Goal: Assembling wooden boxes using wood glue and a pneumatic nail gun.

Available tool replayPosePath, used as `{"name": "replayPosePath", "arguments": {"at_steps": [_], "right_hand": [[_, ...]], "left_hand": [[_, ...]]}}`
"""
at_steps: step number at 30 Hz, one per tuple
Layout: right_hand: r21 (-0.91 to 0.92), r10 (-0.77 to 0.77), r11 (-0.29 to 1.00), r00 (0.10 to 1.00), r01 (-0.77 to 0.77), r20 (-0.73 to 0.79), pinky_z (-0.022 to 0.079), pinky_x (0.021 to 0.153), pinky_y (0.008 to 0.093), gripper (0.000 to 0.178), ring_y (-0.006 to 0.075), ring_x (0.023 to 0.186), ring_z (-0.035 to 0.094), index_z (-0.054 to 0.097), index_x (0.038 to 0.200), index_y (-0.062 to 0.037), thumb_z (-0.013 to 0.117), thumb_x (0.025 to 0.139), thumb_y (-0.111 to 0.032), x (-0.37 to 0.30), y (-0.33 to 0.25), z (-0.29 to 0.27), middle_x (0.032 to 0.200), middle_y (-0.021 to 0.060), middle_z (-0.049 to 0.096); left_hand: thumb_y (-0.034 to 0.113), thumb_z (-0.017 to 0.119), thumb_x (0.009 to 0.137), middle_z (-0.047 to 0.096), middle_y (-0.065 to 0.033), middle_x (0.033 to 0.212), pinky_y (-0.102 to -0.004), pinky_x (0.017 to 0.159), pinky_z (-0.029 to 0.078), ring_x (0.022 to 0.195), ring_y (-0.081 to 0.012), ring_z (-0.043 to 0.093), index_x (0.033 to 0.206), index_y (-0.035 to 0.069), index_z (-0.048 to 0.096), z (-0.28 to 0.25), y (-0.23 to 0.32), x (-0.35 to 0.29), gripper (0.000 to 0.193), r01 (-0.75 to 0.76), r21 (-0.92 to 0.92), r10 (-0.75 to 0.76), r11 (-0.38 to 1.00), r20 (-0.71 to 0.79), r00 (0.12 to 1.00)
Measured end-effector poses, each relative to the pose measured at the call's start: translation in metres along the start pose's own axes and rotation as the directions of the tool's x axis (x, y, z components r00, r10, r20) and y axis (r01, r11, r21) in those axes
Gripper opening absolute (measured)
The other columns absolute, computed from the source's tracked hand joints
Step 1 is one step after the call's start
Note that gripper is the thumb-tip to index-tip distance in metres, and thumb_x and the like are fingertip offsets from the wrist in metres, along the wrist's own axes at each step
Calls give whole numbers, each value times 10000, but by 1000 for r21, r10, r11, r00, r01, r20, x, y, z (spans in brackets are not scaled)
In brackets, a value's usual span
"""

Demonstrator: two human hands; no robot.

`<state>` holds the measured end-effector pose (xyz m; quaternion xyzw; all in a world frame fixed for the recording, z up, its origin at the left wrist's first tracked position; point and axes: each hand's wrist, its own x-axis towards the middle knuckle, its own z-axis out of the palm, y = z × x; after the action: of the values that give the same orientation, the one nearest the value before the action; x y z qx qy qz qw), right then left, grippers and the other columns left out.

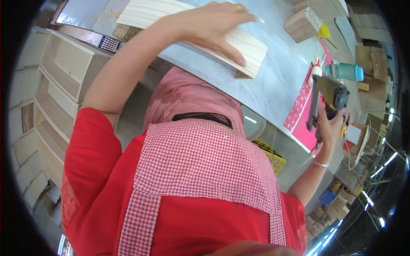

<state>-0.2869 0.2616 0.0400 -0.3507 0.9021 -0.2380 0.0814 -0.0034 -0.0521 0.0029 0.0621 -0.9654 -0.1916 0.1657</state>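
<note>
My left hand [213,27] is over a pale wooden piece [252,47], its thumb and fingers spread apart and slightly blurred. Whether the palm presses on the wood cannot be made out. This long piece has a flat top, and a lower part shows under its right end; it lies on the grey tabletop [205,72]. Off to the right, my right hand [331,128] is wrapped round the handle of a dark nail gun [331,94], held up near the table's right side.
A wooden block stack [303,24] stands at the back, beside a yellow tape roll [323,30]. A white glue bottle [315,72] and a teal water bottle [344,71] lie near a pink patterned sheet [299,104]. Pale wooden shelves [57,85] stand left; a yellow crate [273,158] sits below the table.
</note>
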Motion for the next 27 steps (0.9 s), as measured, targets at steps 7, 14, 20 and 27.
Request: {"name": "replayPosePath", "arguments": {"at_steps": [7,14,20,27], "right_hand": [[-33,137,989,985,-141,-105,450,545,251,346,136,644,572,570,1108,48,683,884,-190,-46,82,-3,727,39,603],[400,157,911,983,-106,-98,399,491,247,221,81,549,510,564,1000,12,601,964,-203,-102,9,22,674,20,556],[573,197,813,976,-107,-97,403,505,239,209,87,558,515,551,953,16,578,977,-190,-127,-11,40,673,22,560],[479,139,877,926,50,-351,416,517,223,182,77,581,531,553,1043,14,592,960,-143,-123,20,43,749,51,595]], "left_hand": [[274,683,844,571,-169,1247,-394,969,445,1138,-327,555,1243,24,569,1,24,-17,485,-15,-177,0,984,-84,996],[117,556,909,653,-185,1060,-364,820,514,916,-247,660,1117,-67,585,136,176,49,279,354,-896,126,268,397,909],[102,597,855,684,-142,877,-341,724,510,824,-199,657,1039,-72,613,165,205,61,254,551,-812,84,192,573,816],[123,638,834,693,-119,872,-318,695,509,831,-178,658,1100,-64,610,157,221,69,326,430,-829,87,358,488,869]]}}
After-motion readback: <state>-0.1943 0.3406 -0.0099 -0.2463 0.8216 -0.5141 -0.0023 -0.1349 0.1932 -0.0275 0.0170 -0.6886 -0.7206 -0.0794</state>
